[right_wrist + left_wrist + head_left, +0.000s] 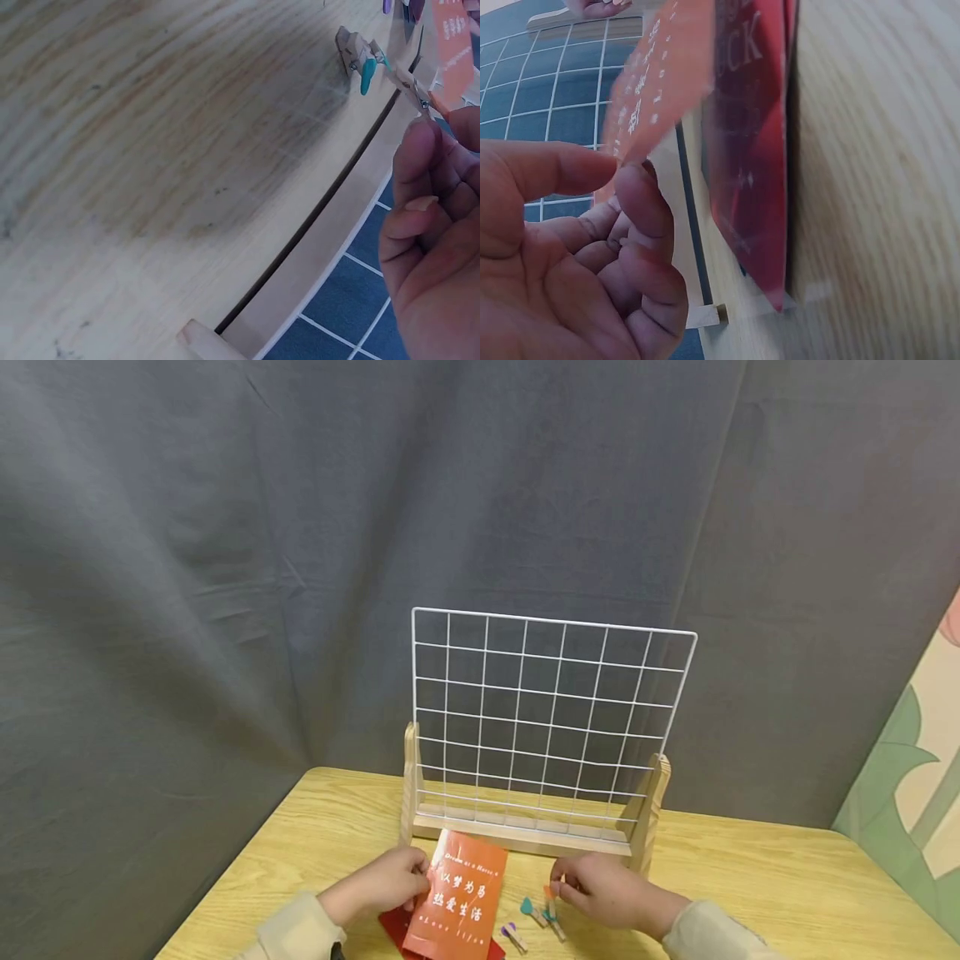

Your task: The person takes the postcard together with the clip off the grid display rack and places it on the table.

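Note:
My left hand (418, 882) pinches the left edge of an orange card with white lettering (459, 897), lifted at a slant off the yellow wooden table (780, 877). In the left wrist view the left hand (626, 174) has thumb and forefinger meeting on the orange card (656, 75), above a stack of red cards (754, 150). My right hand (561, 887) pinches a small wooden clothespin with an orange tip (551, 893). The right wrist view shows the right hand (431, 127) gripping that clothespin (409, 81) just above the table. A white wire grid (547, 710) stands upright in a wooden base behind both hands.
A teal-tipped clothespin (531, 910) and a purple-tipped one (513, 937) lie on the table between my hands. The red cards (392, 927) lie under the orange card. A grey cloth backdrop (300, 527) hangs behind the table. The table's left edge is close to my left arm.

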